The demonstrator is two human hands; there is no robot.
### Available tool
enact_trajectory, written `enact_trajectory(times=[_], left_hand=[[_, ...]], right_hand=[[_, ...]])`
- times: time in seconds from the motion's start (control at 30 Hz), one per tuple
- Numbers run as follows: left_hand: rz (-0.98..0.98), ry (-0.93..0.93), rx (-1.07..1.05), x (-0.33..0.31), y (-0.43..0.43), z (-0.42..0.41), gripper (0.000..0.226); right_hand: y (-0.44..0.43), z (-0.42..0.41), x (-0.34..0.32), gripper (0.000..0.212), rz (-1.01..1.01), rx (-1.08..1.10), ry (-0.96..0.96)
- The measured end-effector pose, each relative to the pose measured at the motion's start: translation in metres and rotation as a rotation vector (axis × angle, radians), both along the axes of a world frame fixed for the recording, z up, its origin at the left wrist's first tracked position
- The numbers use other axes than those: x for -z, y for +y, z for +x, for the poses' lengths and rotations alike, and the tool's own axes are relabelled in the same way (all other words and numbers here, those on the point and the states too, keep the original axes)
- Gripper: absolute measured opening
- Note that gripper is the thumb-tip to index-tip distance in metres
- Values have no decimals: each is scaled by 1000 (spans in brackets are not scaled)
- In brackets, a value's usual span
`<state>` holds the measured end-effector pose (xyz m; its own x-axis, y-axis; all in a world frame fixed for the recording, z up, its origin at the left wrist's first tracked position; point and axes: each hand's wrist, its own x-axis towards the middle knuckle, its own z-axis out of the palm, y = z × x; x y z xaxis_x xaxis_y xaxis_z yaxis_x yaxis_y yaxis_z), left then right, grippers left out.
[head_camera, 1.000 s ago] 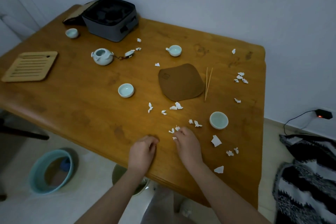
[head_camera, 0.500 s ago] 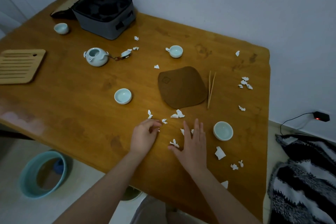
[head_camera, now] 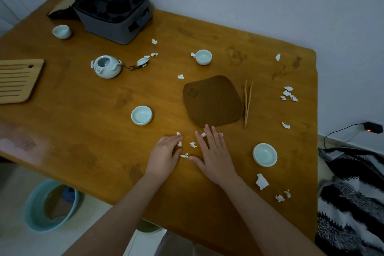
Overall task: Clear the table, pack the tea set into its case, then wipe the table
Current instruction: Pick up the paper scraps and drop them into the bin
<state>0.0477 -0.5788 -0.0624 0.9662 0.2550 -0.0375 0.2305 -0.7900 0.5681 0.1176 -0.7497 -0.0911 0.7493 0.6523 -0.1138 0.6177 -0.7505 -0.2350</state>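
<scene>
Head view: a person's right hand (head_camera: 214, 154) lies flat on the wooden table (head_camera: 83, 131), fingers straight and spread over white paper scraps (head_camera: 193, 144), just short of the brown mat (head_camera: 212, 101) at the table's middle. The left hand (head_camera: 164, 151) sits beside it with fingers bent, a scrap at their tips; whether it grips the scrap cannot be told. The tea set lies scattered. The grey case (head_camera: 116, 10) stands open at the far left corner with one cup (head_camera: 61, 31) beside it. The teapot (head_camera: 106, 66) and its tethered lid (head_camera: 142, 61) lie nearer the middle. Another cup (head_camera: 203, 57) stands behind the mat, a third cup (head_camera: 141, 115) left of it, and a fourth cup (head_camera: 265, 154) toward the right edge. Wooden tongs (head_camera: 248, 102) lie just right of the mat, and a slatted bamboo tray (head_camera: 16, 81) lies at the left edge.
</scene>
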Motion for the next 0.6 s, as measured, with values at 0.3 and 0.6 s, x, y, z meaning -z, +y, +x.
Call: enact_trajectory(times=[0.3,0.6], left_hand=[[-584,19,-298,-16,-15,2,32],[-435,20,-307,-18,11,-15,26]], right_hand=[[13,-3,6,83,93,-122,-71],[34,9,7,38,201,-186,-343]])
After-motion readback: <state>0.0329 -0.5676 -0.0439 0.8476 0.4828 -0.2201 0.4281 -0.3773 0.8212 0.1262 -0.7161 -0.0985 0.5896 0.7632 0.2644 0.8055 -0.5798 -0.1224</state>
